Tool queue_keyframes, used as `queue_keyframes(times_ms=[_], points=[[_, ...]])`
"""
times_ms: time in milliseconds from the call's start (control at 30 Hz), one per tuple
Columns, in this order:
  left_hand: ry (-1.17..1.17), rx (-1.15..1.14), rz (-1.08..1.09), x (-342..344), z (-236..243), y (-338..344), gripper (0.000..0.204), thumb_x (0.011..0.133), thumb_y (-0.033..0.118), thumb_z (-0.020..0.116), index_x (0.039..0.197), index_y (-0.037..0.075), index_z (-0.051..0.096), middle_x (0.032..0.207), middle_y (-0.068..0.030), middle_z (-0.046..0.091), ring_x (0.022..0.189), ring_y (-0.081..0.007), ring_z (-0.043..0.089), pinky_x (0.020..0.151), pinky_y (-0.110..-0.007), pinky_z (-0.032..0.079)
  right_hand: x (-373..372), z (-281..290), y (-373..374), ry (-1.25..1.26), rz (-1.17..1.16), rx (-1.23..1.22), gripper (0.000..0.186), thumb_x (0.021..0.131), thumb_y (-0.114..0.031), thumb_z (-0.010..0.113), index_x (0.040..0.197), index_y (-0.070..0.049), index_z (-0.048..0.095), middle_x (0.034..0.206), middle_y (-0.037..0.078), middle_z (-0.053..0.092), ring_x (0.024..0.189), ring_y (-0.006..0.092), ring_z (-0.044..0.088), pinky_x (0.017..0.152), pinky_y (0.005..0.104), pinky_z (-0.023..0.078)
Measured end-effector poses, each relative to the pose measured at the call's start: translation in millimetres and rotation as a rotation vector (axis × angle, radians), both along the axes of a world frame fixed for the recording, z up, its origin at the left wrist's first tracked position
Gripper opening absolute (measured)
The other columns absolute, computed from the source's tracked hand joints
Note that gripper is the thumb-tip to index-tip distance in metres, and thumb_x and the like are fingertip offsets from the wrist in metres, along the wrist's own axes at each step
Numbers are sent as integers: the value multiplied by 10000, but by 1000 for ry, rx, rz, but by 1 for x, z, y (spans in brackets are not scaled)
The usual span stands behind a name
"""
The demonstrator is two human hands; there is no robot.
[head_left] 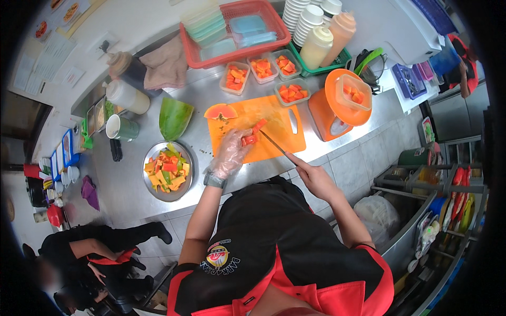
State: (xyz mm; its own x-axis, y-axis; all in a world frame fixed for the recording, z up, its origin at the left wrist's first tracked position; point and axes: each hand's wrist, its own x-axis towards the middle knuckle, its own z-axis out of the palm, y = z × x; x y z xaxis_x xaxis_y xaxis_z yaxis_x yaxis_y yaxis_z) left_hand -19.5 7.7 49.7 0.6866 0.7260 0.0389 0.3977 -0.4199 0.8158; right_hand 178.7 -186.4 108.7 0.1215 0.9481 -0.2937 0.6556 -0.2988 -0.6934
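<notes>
On the metal table (100, 181) there are many things standing close around the work. At the far side is a red basket (240, 57) with clear tubs and lids, and in front of it four small tubs (230, 92) filled with cut orange fruit. An orange scale (329, 120) stands to the right of the cutting board (253, 107), carrying one more tub (350, 107) with fruit. To the left lie a large green piece of rind (176, 119) and a metal plate (167, 197) full of peels (167, 171); the plate is just beside the left forearm. A bigger papaya piece (220, 111) rests at the board's far left corner.

The papaya strips (248, 140) lie near the middle of the board, directly at the fingertips of the left hand (230, 150), which wears a clear glove. Its fingers are bent over the nearer strip and hold it, with only a small gap between them. The right hand (316, 181) is bare, its fingers closed around the handle of a knife (274, 142). The tip of the blade is right beside the strips.
</notes>
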Motion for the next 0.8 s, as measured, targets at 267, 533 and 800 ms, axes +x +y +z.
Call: queue_keyframes(times_ms=[267,533,800], points=[[-261,-193,203,-9,-22,-30,505,769,-52,680,1251,38,559,1048,-59,489,862,-146,498,769,-252,493,-16,-31,-7,44,-42,10,545,973,-173,457,1475,-313,298,790,268,633,747,450,626,696,524,499],[-352,-255,271,-7,-50,-36,499,761,-73,669,1236,38,567,1156,-62,522,863,-141,487,788,-257,490,-30,-28,3,21,16,44,550,976,-190,444,1488,-290,269,722,259,624,686,436,628,657,524,502],[-267,-105,268,-7,-55,-35,498,748,-42,719,1220,27,576,1093,-75,593,850,-143,502,782,-274,471,-35,-37,5,-139,30,-25,556,971,-183,437,1489,-296,268,690,233,630,638,424,628,611,532,507]])
